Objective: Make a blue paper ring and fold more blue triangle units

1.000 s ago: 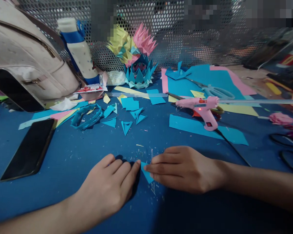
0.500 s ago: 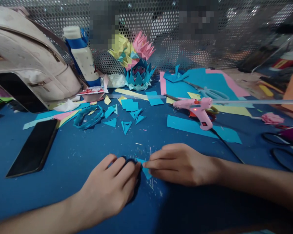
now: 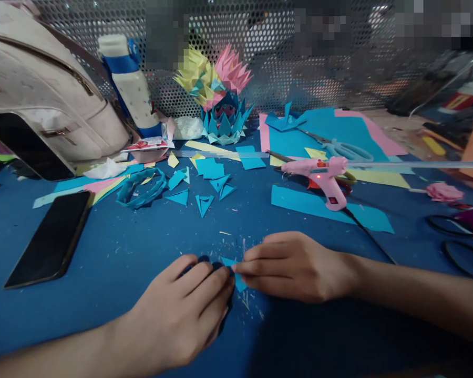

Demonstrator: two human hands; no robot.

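Note:
A small folded piece of blue paper lies on the blue table between my hands, partly covered by fingers. My right hand is closed, its fingers together and their tips pressing the paper from the right. From the left, my left hand meets the paper's edge with curled fingers; its thumb is hidden beneath. Beyond them lie several small folded blue triangles and a blue paper square. A pink glue gun with a lit red light rests on a blue paper strip.
Paper flowers stand by the perforated metal panel. Blue-handled scissors lie on paper sheets. At left are a phone, a propped phone, a bottle, a backpack and a blue paper ring.
My left hand has shifted slightly right, closer to my right fingertips, covering more of the blue paper. My right hand stays nearly in place. The view has moved a little.

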